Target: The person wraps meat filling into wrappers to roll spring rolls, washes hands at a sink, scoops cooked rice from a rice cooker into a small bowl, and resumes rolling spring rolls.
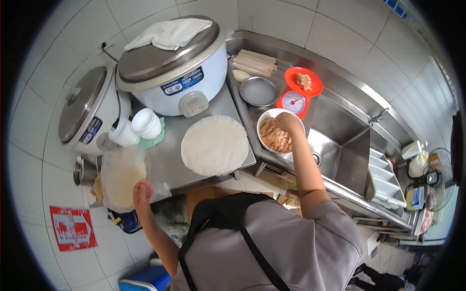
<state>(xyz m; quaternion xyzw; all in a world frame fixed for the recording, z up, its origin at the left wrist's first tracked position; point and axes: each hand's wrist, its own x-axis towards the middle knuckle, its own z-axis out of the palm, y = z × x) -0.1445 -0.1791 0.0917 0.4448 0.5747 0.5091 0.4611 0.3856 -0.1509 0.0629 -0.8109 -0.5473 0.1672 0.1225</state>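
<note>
My right hand (pixel 288 123) reaches into a white bowl (pixel 261 118) of pinkish minced filling (pixel 274 137); its fingertips are hidden, so whether it grips any is unclear. On the left, the curled fingers of my left hand (pixel 142 190) are at the edge of pale, translucent round wrappers (pixel 121 174). What they pinch, if anything, does not show. Between the hands, a large white round wrapper (pixel 214 145) lies flat on the steel table. Behind the bowl stands a red kitchen scale (pixel 294 102), with a lump of filling (pixel 304 81) on its red plate (pixel 316 86).
Two large rice cookers (pixel 206 82) stand at the back left, a folded white cloth (pixel 170 34) on one lid. Stacked white cups (pixel 146 124) sit before them. Pale rolls (pixel 255 63) and a round metal pan (pixel 259 91) lie behind the bowl. A sink (pixel 347 145) is at right.
</note>
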